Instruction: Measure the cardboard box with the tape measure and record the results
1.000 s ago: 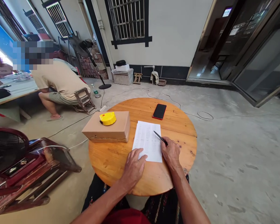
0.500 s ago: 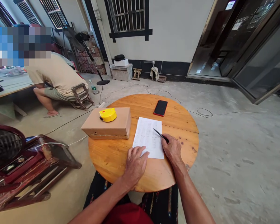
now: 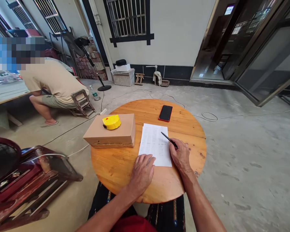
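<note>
On the round wooden table point(image 3: 116, 170) lies a white sheet of paper point(image 3: 152, 141) with rows of small writing, too fine to read. My left hand point(image 3: 143, 170) rests flat across its lower left corner, fingers stretched out. At the sheet's right edge, my right hand point(image 3: 181, 154) is closed around a black pen point(image 3: 168, 139), whose end points up and left over the paper. Left of the sheet sits a brown cardboard box point(image 3: 111, 135) with a yellow tape measure point(image 3: 111, 122) on top. A dark phone with a red edge point(image 3: 165, 113) lies beyond the paper.
A red fan point(image 3: 4, 167) and a wooden chair point(image 3: 50, 174) stand at the left. Farther back, a person in a beige shirt point(image 3: 53, 77) sits on a small chair beside another table point(image 3: 12, 91). Cables point(image 3: 207, 116) run across the concrete floor.
The view has shifted slightly. My right hand has moved a little to the right with the pen. The paper's lower edge has shifted slightly right, and my left hand stays on it.
</note>
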`<state>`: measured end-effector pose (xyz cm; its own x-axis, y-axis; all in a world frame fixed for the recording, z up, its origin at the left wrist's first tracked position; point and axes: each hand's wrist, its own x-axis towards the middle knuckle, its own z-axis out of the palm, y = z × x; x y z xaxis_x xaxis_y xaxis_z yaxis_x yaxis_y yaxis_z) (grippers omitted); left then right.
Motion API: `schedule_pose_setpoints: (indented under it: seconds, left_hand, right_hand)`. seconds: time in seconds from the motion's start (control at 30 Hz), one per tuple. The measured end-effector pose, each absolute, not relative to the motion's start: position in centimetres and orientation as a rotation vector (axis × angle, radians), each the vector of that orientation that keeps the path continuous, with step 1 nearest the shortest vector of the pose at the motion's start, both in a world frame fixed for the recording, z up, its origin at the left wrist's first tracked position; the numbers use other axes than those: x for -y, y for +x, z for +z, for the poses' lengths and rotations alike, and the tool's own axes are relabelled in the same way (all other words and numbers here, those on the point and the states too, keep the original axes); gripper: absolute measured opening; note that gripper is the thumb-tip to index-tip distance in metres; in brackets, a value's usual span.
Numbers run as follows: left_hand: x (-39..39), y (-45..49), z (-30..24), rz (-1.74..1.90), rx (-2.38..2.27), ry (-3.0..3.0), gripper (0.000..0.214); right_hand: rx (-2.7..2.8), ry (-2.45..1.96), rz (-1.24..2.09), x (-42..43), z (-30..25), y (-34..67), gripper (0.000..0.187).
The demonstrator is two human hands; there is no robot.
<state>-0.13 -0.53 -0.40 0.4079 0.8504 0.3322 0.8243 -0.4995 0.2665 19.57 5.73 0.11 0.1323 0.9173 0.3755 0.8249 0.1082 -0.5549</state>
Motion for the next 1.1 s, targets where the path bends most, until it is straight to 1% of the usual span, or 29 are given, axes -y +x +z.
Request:
schedule_pose_setpoints:
  seconds: [0.1, 0.23, 0.47, 0.87, 1.1]
  left_hand:
    - [0.31, -0.28, -0.19, 0.623, -1.496, 2.609, 0.043]
    - [0.16, -0.35, -0.14, 0.589, -1.503, 2.643, 0.037]
    - [0.03, -0.52, 0.09, 0.606, -1.493, 2.600, 0.037]
    - [-0.10, -0.29, 0.52, 0.589, -1.507, 2.589, 0.039]
    - [-0.11, -0.40, 0.21, 0.617, -1.449, 2.570, 0.035]
  right_hand:
    - [1.768, -1.664, 0.158, -5.58, 0.25, 19.34, 0.029]
    - [1.824, -1.708, 0.176, -5.70, -0.09, 19.28, 0.029]
    - [1.810, -1.794, 0.201, -6.11, -0.55, 19.51, 0.031]
    - [1.689, -1.816, 0.293, -6.37, -0.46, 19.54, 0.034]
    - [1.657, -1.816, 0.311, -6.54, -0.64, 19.64, 0.035]
